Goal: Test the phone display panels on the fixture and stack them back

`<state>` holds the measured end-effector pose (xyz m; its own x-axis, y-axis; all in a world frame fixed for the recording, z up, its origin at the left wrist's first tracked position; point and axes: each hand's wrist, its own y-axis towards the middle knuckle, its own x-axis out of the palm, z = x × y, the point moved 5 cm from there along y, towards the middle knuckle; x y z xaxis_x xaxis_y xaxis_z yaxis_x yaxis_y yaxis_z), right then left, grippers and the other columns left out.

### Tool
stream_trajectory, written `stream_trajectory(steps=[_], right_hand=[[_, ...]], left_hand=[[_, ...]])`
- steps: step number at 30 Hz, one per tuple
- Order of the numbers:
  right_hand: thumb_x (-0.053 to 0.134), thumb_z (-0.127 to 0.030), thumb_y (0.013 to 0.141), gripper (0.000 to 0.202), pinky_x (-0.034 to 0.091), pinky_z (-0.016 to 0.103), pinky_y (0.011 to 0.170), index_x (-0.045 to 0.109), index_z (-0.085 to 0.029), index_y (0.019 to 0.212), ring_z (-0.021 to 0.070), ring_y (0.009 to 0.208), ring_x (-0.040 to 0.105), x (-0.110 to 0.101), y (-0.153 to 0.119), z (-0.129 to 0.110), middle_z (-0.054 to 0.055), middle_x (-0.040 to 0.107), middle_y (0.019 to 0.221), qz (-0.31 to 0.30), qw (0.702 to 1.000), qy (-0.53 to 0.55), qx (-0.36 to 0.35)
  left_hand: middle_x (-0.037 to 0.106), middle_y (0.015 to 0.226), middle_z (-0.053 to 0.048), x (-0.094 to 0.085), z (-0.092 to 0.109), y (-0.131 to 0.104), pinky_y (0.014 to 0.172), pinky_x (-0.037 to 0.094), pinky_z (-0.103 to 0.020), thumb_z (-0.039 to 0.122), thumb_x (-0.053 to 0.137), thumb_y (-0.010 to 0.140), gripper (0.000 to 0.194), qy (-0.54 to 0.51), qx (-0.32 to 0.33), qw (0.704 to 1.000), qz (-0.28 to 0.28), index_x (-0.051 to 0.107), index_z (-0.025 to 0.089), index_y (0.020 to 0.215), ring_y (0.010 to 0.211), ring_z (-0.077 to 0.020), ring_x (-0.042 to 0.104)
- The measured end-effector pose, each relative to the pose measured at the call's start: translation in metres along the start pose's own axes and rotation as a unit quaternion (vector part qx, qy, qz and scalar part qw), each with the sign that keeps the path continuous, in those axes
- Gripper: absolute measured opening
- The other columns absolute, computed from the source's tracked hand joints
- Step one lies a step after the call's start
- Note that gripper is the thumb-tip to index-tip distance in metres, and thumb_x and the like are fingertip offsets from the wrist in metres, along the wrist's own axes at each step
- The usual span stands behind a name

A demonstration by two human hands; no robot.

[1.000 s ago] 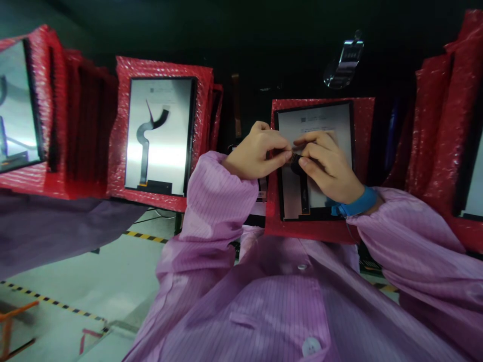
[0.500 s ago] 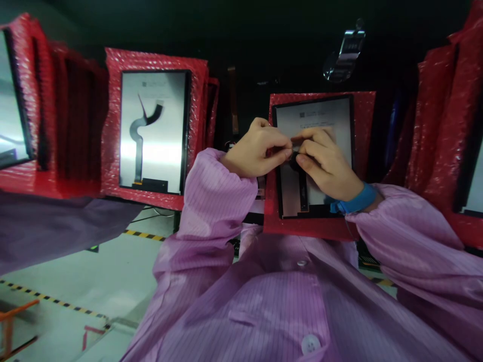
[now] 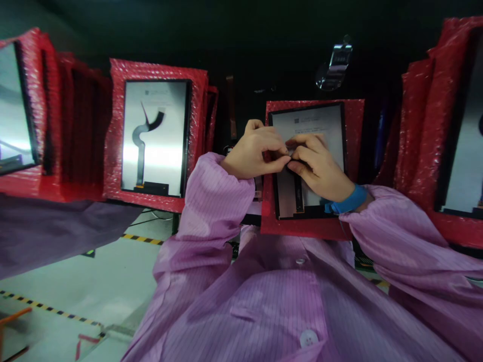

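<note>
A display panel (image 3: 332,151) lies on a red bubble-wrap sleeve (image 3: 352,166) in front of me, its grey back facing up. A dark flex cable (image 3: 299,196) runs up from the panel's lower edge to my fingertips. My left hand (image 3: 260,151) is closed in a pinch at the cable's upper end, coming from the left. From the right, my right hand (image 3: 320,166), with a blue wrist strap (image 3: 349,200), pinches at the same spot. The fingertips of both hands meet there and hide the cable's end.
Left of me, another panel (image 3: 154,136) with a curved flex cable rests on a red bubble-wrap stack (image 3: 116,125). More red sleeves (image 3: 415,115) with a panel stand at the right. A shiny metal-and-clear object (image 3: 335,65) lies beyond my work. A purple-grey sleeve (image 3: 56,229) shows at the left.
The view has shifted slightly. My right thumb and fingers have come closer to my left fingertips, covering more of the cable's end. The panel stays on its sleeve.
</note>
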<state>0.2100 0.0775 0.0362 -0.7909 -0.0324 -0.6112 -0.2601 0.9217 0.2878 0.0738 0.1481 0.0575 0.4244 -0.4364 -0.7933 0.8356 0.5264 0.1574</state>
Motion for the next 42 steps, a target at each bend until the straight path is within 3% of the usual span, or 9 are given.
stream_trajectory(steps=[6,11,14,17,20,25,31,37,42], right_hand=[[0.041,-0.048,0.103,0.034,0.043,0.052,0.106,0.060,-0.020,0.107,0.0282,0.120,0.051,-0.003,-0.002,-0.003,0.012,0.061,0.125,0.023,0.999,-0.012,0.019],[0.041,-0.044,0.102,0.044,0.038,0.059,0.111,0.048,-0.018,0.137,0.0319,0.127,0.049,-0.031,-0.024,-0.006,0.016,0.056,0.136,0.080,0.986,-0.098,0.107],[0.045,-0.039,0.100,0.047,0.041,0.059,0.109,0.048,-0.013,0.138,0.0343,0.126,0.050,-0.041,-0.056,-0.013,0.020,0.056,0.135,0.094,0.969,-0.161,0.160],[0.045,-0.041,0.101,0.053,0.044,0.058,0.107,0.045,-0.008,0.142,0.0353,0.124,0.053,-0.041,-0.091,-0.021,0.023,0.058,0.133,0.101,0.957,-0.190,0.193],[0.046,-0.042,0.101,0.058,0.045,0.057,0.108,0.040,-0.006,0.147,0.0365,0.127,0.052,-0.036,-0.112,-0.025,0.025,0.056,0.137,0.101,0.954,-0.200,0.199],[0.048,-0.040,0.100,0.058,0.041,0.059,0.112,0.038,-0.009,0.148,0.0376,0.133,0.049,-0.029,-0.118,-0.021,0.024,0.053,0.142,0.105,0.955,-0.207,0.182],[0.049,-0.040,0.099,0.059,0.039,0.065,0.111,0.038,-0.012,0.149,0.0399,0.136,0.047,-0.031,-0.117,-0.013,0.026,0.052,0.144,0.148,0.947,-0.219,0.184],[0.050,-0.037,0.097,0.056,0.036,0.065,0.112,0.038,-0.016,0.148,0.0378,0.137,0.046,-0.022,-0.119,-0.008,0.023,0.050,0.144,0.176,0.942,-0.221,0.180],[0.050,-0.038,0.097,0.052,0.036,0.066,0.110,0.040,-0.017,0.144,0.0377,0.135,0.048,-0.019,-0.120,-0.007,0.022,0.052,0.142,0.193,0.937,-0.232,0.178]], left_hand=[[0.067,0.078,0.000,-0.004,-0.005,0.002,0.097,0.039,-0.048,0.044,0.064,0.087,0.027,0.015,0.021,0.998,0.060,0.064,0.021,0.073,0.083,-0.0203,0.062],[0.066,0.102,-0.006,-0.041,0.019,-0.037,0.094,0.047,-0.047,0.042,0.048,0.101,0.027,0.052,-0.006,0.926,0.374,0.067,0.023,0.105,0.104,-0.0230,0.062],[0.065,0.088,-0.003,-0.033,0.052,-0.080,0.077,0.050,-0.037,0.018,0.054,0.096,0.011,0.098,-0.018,0.865,0.491,0.064,0.022,0.099,0.087,-0.0189,0.062],[0.070,0.094,-0.005,0.011,0.077,-0.097,0.080,0.052,-0.036,0.011,0.059,0.091,0.014,0.152,-0.077,0.934,0.315,0.065,0.019,0.100,0.089,-0.0196,0.065],[0.073,0.106,-0.010,0.049,0.092,-0.110,0.087,0.056,-0.037,0.010,0.058,0.092,0.019,0.155,-0.116,0.956,0.220,0.066,0.016,0.108,0.097,-0.0220,0.068],[0.073,0.117,-0.016,0.075,0.102,-0.106,0.092,0.060,-0.041,0.013,0.054,0.094,0.027,0.134,-0.151,0.957,0.210,0.066,0.014,0.118,0.106,-0.0261,0.070],[0.074,0.115,-0.013,0.075,0.103,-0.092,0.096,0.059,-0.040,0.016,0.053,0.094,0.027,0.086,-0.141,0.961,0.223,0.066,0.017,0.118,0.109,-0.0247,0.070],[0.066,0.109,-0.016,0.059,0.076,-0.110,0.090,0.053,-0.042,0.020,0.056,0.094,0.022,0.196,-0.214,0.908,0.301,0.071,0.016,0.110,0.099,-0.0259,0.062],[0.057,0.120,-0.017,0.067,0.054,-0.117,0.096,0.047,-0.047,0.032,0.059,0.093,0.035,0.252,-0.259,0.896,0.256,0.070,0.018,0.123,0.103,-0.0282,0.055]])
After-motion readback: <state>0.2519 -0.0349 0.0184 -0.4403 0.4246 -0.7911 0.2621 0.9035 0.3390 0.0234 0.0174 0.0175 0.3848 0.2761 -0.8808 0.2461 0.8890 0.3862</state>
